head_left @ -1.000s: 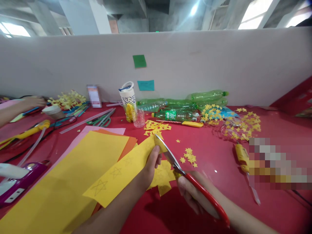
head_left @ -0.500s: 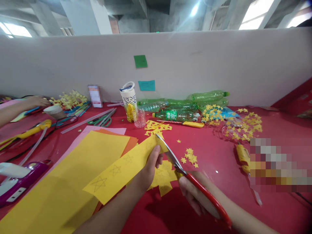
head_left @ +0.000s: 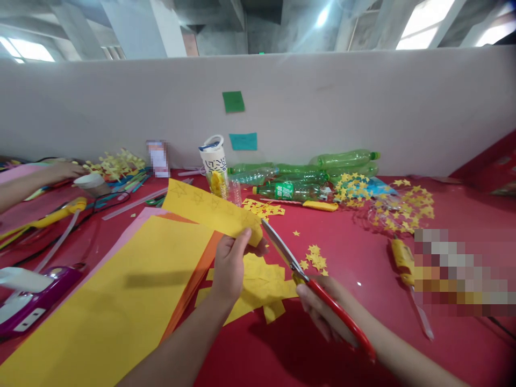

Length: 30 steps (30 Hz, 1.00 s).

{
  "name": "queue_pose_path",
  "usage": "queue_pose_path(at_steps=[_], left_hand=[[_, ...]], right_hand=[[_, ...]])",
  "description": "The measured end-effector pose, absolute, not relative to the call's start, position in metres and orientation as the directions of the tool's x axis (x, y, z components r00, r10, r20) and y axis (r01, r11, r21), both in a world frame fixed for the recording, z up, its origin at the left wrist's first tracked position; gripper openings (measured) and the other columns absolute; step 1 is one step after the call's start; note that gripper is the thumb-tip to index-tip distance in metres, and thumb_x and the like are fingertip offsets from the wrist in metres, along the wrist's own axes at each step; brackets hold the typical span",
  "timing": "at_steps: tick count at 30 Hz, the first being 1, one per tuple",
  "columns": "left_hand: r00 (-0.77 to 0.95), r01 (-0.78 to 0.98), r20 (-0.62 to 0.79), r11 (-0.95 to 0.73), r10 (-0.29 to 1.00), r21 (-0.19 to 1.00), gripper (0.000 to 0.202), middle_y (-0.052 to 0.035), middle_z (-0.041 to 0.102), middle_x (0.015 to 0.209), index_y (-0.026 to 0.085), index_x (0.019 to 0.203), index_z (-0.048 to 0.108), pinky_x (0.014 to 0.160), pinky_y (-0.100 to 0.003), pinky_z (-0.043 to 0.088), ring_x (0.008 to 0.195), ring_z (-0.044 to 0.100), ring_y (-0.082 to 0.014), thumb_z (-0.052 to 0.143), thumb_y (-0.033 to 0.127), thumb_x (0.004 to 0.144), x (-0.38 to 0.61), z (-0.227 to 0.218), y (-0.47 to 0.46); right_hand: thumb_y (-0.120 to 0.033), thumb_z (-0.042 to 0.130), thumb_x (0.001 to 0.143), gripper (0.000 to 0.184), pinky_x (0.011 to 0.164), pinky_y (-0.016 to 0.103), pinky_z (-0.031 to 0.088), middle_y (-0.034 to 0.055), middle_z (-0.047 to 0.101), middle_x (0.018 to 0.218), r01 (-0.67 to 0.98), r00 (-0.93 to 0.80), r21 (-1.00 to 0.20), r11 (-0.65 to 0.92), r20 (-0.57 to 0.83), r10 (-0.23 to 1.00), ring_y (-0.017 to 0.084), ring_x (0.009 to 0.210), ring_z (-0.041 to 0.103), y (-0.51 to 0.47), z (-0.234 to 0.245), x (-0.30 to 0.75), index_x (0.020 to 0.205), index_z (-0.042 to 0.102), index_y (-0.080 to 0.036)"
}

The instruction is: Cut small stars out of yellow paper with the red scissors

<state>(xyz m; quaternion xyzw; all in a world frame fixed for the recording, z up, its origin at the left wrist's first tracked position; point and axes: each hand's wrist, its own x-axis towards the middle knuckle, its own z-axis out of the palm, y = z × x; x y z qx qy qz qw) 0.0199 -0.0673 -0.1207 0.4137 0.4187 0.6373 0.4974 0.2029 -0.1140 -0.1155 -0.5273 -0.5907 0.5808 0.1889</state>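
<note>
Across a red tabletop [head_left: 387, 269], a large yellow paper sheet [head_left: 133, 274] overlaps a pink paper sheet [head_left: 145, 215] and an orange one. The right hand [head_left: 320, 303] is wrapped round red-handled metal scissors [head_left: 299, 273] — tips just beside a yellow paper strip [head_left: 201, 207] pencilled with stars. The left hand [head_left: 231, 258] pinches the strip near its right end, above yellow paper pieces [head_left: 258, 287]. Small cut yellow paper stars [head_left: 315, 259] lie heaped nearby.

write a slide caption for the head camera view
Over a red table, the left hand holds a yellow paper strip with drawn stars; the right hand holds red-handled scissors.
</note>
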Motion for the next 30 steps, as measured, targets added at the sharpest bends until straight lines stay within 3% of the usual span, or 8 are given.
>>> queue_pose_path(at_steps=[4,8,15,21,30], left_hand=[[-0.115,-0.299,0.111,-0.141,0.987,0.944,0.03,-0.0033,0.064,0.059,0.014,0.06,0.061,0.052,-0.024,0.043,0.054,0.059,-0.0124,0.054,0.027,0.085,0.019,-0.1164,-0.0672],[-0.068,-0.287,0.12,-0.135,0.99,0.948,0.025,0.0005,0.058,0.057,0.014,0.064,0.06,0.048,-0.022,0.04,0.047,0.052,-0.0086,0.055,0.027,0.085,0.0182,-0.1153,-0.066],[-0.091,-0.319,0.117,-0.14,0.989,0.937,0.027,0.0027,0.05,0.054,0.014,0.06,0.055,0.045,-0.02,0.03,0.045,0.04,-0.0051,0.058,0.027,0.083,0.0174,-0.1191,-0.0623],[-0.072,-0.38,0.058,-0.081,0.996,0.921,0.018,0.0042,0.05,0.055,0.015,0.068,0.053,0.043,-0.019,0.027,0.045,0.039,-0.0051,0.058,0.026,0.082,0.0191,-0.119,-0.0636],[-0.014,-0.384,0.081,-0.08,0.997,0.92,0.015,0.0036,0.052,0.056,0.015,0.07,0.053,0.043,-0.02,0.029,0.045,0.041,-0.0052,0.054,0.021,0.083,0.0182,-0.12,-0.0647]], right_hand=[[-0.062,0.049,0.08,0.047,0.032,0.014,0.026,-0.0082,0.042,0.033,0.402,-0.377,-0.883,-0.242,-0.4,0.835,0.004,0.027,0.032,-0.1127,-0.1169,0.2035,0.061,0.042,-0.02],[-0.06,0.051,0.081,0.045,0.031,0.015,0.024,-0.0081,0.042,0.033,0.411,-0.373,-0.88,-0.239,-0.402,0.836,0.005,0.028,0.033,-0.112,-0.119,0.2039,0.063,0.043,-0.02],[-0.061,0.045,0.085,0.046,0.036,0.017,0.025,-0.0072,0.042,0.037,0.401,-0.454,-0.907,-0.131,-0.321,0.831,0.006,0.032,0.035,-0.1142,-0.1211,0.2078,0.064,0.042,-0.02],[-0.06,0.042,0.087,0.046,0.038,0.017,0.028,-0.0063,0.044,0.041,0.405,-0.486,-0.907,-0.12,-0.324,0.811,0.006,0.035,0.036,-0.1146,-0.1179,0.2096,0.067,0.043,-0.019],[-0.062,0.042,0.086,0.047,0.037,0.016,0.027,-0.0061,0.044,0.042,0.405,-0.495,-0.905,-0.134,-0.34,0.8,0.006,0.036,0.038,-0.115,-0.1186,0.2103,0.067,0.043,-0.019]])
